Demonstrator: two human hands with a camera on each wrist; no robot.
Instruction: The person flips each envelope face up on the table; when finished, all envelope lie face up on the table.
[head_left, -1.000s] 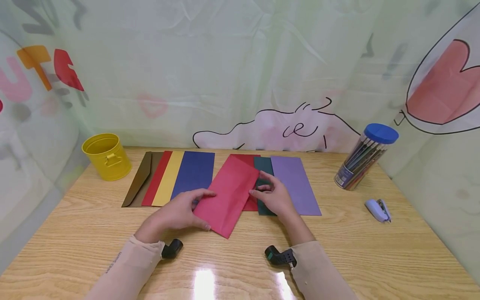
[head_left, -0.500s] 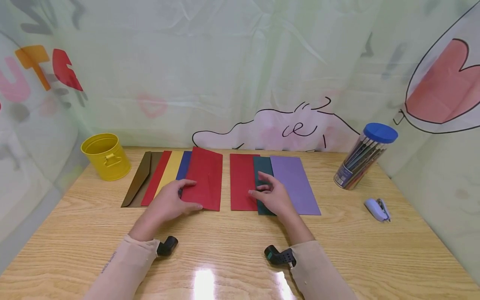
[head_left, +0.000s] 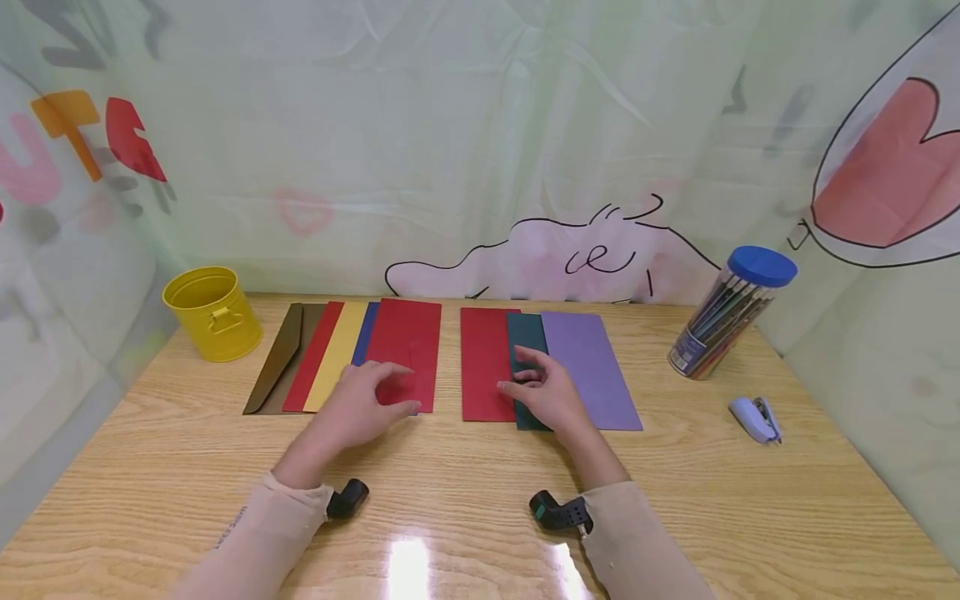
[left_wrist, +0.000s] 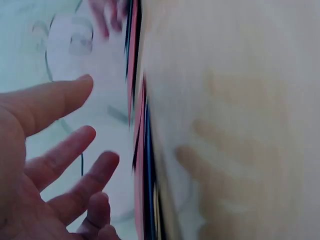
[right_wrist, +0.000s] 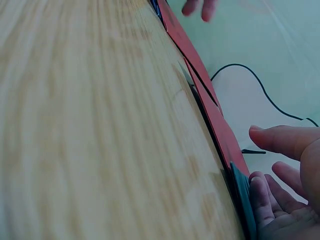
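Note:
My left hand (head_left: 360, 408) hovers with spread fingers over the lower part of a red envelope (head_left: 408, 333), holding nothing. That envelope lies on top of a blue envelope (head_left: 363, 337), beside a yellow one (head_left: 337, 358), another red one (head_left: 313, 358) and a brown one (head_left: 273, 375), all overlapping in a row. In the left wrist view the fingers (left_wrist: 75, 95) stand apart from the paper edges. My right hand (head_left: 553, 396), loosely bent and holding nothing, is over a dark green envelope (head_left: 527, 329). It lies between a third red envelope (head_left: 483, 358) and a purple one (head_left: 592, 375).
At the back left of the wooden table (head_left: 465, 508) stands a yellow metal bucket (head_left: 225, 333). A clear tub of pencils (head_left: 716, 333) with a blue lid is at the back right, and a small lavender stapler (head_left: 753, 419) lies in front of it. A printed curtain hangs behind.
My left hand carried the red envelope from the middle to the left, laid it over the blue one and let go. The right hand released its corner and stayed in place.

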